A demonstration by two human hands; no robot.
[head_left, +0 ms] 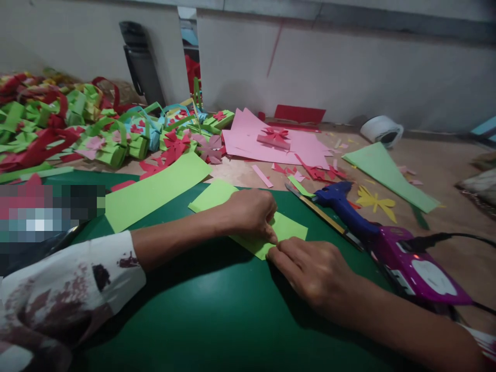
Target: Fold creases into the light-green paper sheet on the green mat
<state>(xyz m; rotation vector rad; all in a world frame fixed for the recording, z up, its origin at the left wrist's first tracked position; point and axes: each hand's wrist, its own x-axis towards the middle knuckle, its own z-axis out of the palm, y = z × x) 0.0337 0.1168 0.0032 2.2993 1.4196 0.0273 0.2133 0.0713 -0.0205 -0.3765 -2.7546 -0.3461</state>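
A light green paper strip (289, 226) lies at a slant on the dark green mat (201, 315). My left hand (251, 214) is closed over its middle, thumb pressed down near the lower edge. My right hand (310, 266) has its fingers pinched together on that same lower edge, close to my left thumb. A narrow fold shows along the strip's far left end. Left of it, a second light green strip (158, 191) rests partly on the mat, touched by neither hand.
Small paper baskets (112, 147) are heaped at the back left, beside a dark bottle (143, 64). Pink sheets (240, 139) lie behind the mat. At right are a craft knife (321, 212), a blue glue gun (349, 212), and a purple power strip (422, 266) with cables.
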